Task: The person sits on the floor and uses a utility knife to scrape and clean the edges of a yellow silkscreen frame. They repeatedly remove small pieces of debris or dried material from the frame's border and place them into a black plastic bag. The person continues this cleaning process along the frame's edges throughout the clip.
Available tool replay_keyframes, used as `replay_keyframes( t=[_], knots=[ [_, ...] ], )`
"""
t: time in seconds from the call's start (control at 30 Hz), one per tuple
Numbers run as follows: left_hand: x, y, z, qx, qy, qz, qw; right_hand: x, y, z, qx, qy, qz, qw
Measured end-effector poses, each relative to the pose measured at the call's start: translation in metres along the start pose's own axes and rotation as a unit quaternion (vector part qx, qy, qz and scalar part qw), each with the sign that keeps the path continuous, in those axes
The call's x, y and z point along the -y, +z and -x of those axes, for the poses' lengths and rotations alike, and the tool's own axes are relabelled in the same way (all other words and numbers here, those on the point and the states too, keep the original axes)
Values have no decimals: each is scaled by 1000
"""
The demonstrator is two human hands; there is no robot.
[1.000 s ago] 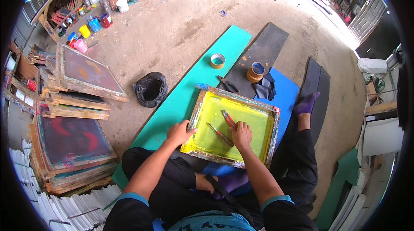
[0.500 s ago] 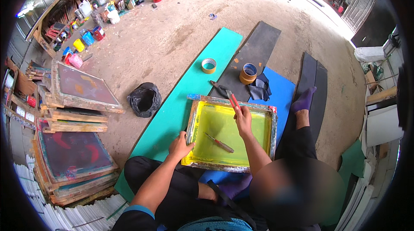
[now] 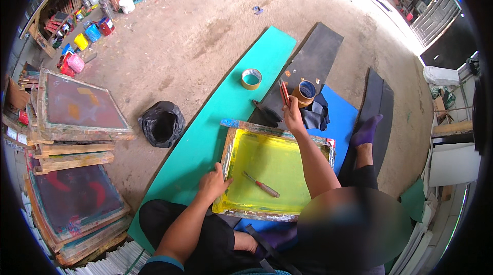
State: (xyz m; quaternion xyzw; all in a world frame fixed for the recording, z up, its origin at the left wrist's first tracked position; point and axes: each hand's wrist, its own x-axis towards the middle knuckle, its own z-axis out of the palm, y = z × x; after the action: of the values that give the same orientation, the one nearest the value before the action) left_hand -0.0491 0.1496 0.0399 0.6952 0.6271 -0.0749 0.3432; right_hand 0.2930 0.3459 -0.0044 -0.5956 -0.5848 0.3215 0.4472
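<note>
A wooden screen-printing frame (image 3: 229,148) with yellow-green mesh lies across my legs, tilted slightly. My left hand (image 3: 213,184) is closed around its left rail, thumb on the inner edge. A screwdriver (image 3: 267,189) with a reddish clear handle rests on the mesh. My right hand (image 3: 294,115) is raised over the frame's far rail, closed around a slim red-and-grey hand tool (image 3: 284,92) that points up and away; its exact kind is unclear. Just beyond that hand stand stacked tape rolls (image 3: 304,93), with a dark cloth (image 3: 315,113) beside them.
Another tape roll (image 3: 251,79) sits on a green foam strip (image 3: 218,101). A dark tool (image 3: 266,112) lies near the far rail. A black bag (image 3: 162,124) stands open at left, beside stacked printing frames (image 3: 82,101). Paint cans (image 3: 106,25) line the far left.
My right hand has moved away from me, off the area above the mesh toward the tape rolls, still holding the red-and-grey tool. My left hand keeps its hold on the frame.
</note>
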Motion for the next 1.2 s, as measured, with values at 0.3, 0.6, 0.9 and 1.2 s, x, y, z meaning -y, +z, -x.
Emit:
replay_keyframes(
  t=[0.3, 0.6, 0.9, 1.2],
  knots=[
    [1, -1, 2, -6, 3, 13, 1000, 48, 28, 26, -6, -94, 435, 896],
    [-4, -11, 7, 1, -2, 27, 1000, 42, 34, 14, 131, -49, 499, 855],
    [11, 7, 12, -44, 57, 30, 997, 97, -16, 136, 37, -159, 423, 891],
    [-8, 28, 20, -83, 89, 17, 992, 59, -61, 275, 77, -17, 473, 878]
  ],
)
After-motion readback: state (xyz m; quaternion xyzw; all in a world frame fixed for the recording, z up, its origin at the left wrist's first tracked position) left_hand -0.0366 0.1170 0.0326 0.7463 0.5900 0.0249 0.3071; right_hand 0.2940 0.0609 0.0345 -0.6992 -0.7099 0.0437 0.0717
